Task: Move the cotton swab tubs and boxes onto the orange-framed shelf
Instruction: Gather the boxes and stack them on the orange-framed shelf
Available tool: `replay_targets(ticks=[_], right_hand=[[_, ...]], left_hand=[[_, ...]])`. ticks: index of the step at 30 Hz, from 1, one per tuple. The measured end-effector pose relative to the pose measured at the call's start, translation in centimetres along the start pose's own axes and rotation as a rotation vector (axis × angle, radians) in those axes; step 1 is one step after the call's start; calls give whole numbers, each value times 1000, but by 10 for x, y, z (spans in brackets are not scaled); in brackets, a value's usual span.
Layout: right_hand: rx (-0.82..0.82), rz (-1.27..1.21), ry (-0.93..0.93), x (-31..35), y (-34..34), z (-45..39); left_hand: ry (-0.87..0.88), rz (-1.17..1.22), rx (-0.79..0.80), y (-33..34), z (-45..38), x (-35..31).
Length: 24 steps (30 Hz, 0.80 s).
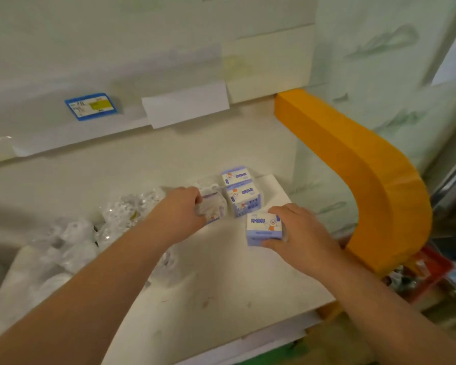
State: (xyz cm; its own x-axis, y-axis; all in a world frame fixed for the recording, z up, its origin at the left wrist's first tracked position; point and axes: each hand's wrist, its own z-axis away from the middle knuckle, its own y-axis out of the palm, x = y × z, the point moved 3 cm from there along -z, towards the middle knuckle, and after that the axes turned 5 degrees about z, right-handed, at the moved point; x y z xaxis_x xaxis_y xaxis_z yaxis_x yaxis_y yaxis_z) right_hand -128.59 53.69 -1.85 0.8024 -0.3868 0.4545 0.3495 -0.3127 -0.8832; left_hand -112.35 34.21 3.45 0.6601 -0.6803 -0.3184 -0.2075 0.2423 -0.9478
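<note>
Cotton swab box [264, 229] sitting on the white shelf [221, 285], right hand [298, 238] gripping it by the sides. Left hand [181, 210] curling round a clear tub [213, 206]. Two more boxes [241, 191] standing just behind, near the orange frame [366, 175].

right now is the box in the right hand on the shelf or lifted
Cannot tell: the right hand grips the blue-and-white box low over the white shelf board, its underside hidden.

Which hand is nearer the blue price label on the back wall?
Left. The left hand is below and right of the blue price label, holding a box. The right hand sits farther right, gripping another box.
</note>
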Motion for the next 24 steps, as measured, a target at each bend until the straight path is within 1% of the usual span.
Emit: replay_targets(ticks=[2, 9, 17, 20, 24], right_hand=[[2, -9, -9, -2, 3, -6], [-37, -68, -81, -2, 7, -16], [-104, -210, -59, 4, 16, -20], [-91, -256, -53, 7, 17, -21], [-115, -281, -50, 7, 19, -24]], left_hand=[[-14, -35, 25, 7, -6, -5], [-84, -88, 12, 23, -16, -9], [-68, -153, -117, 24, -18, -7], [-75, -131, -141, 24, -18, -7], [-92, -125, -154, 23, -18, -9]])
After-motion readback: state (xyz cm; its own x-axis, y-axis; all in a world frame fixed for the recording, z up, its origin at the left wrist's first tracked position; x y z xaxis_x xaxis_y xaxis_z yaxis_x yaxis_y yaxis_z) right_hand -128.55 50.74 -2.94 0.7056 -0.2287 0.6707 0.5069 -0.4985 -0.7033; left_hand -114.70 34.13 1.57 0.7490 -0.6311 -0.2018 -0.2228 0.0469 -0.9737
